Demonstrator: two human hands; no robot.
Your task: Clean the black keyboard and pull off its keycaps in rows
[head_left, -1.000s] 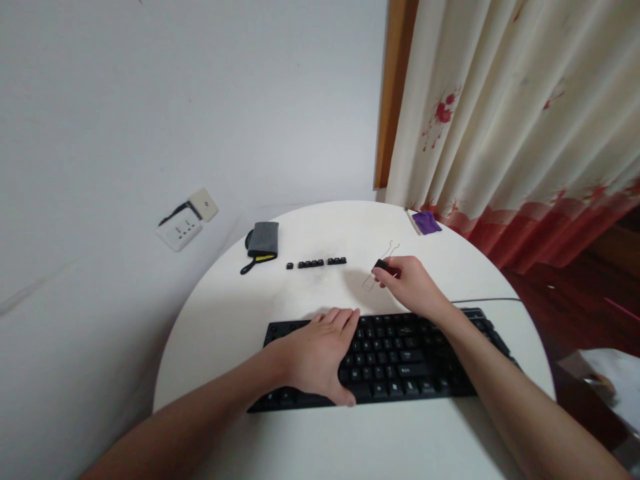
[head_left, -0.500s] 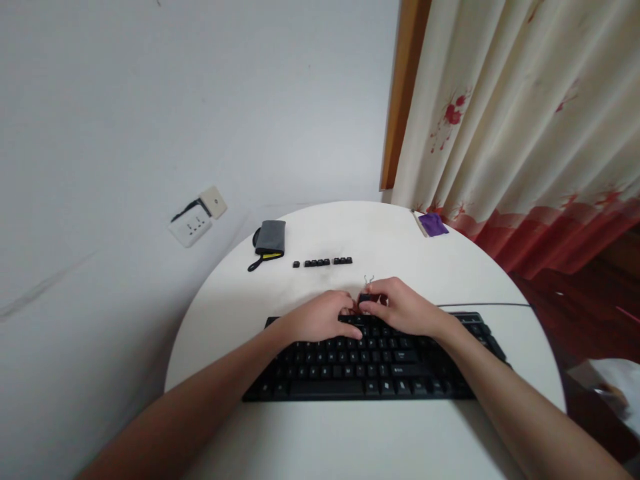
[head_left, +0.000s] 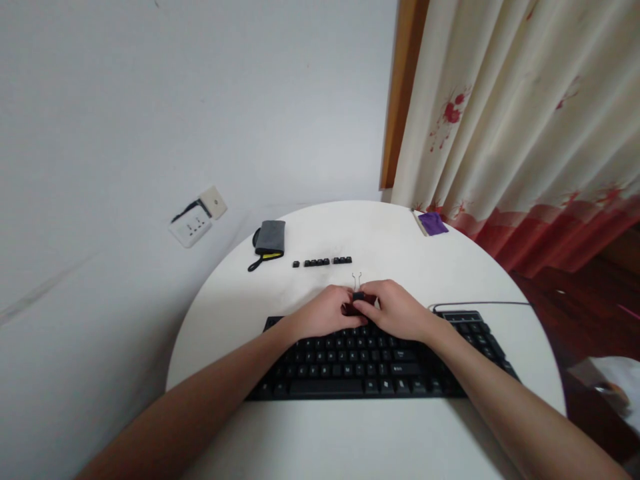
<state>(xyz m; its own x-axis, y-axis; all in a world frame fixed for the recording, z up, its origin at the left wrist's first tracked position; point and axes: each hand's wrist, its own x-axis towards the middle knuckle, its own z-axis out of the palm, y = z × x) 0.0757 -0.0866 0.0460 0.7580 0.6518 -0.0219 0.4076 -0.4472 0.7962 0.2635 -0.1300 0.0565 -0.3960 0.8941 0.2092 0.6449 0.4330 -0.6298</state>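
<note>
A wire keycap puller (head_left: 359, 296) is between my two hands, above the back edge of the black keyboard (head_left: 327, 388). Its two thin prongs point away from me, and a small dark block shows at their base. My right hand (head_left: 395, 308) pinches the block between thumb and fingers. From the other side, my left hand (head_left: 327, 312) closes its fingers around it, with the thumb toward the right hand. Whether a keycap sits at the dark part is too small to tell. Beyond the hands, several loose black keycaps (head_left: 320, 262) lie in a row.
A grey pouch (head_left: 271, 237) with a yellow edge and black loop lies at the back left of the round white table (head_left: 330, 433). At the back right is a purple cloth piece (head_left: 433, 224). The keyboard cable (head_left: 480, 303) runs right. A wall stands left, a curtain (head_left: 500, 133) right.
Both hands have drawn together around the keycap puller, which moved slightly left with its prongs now more upright in view. The left thumb shifted from over the keys toward the right hand.
</note>
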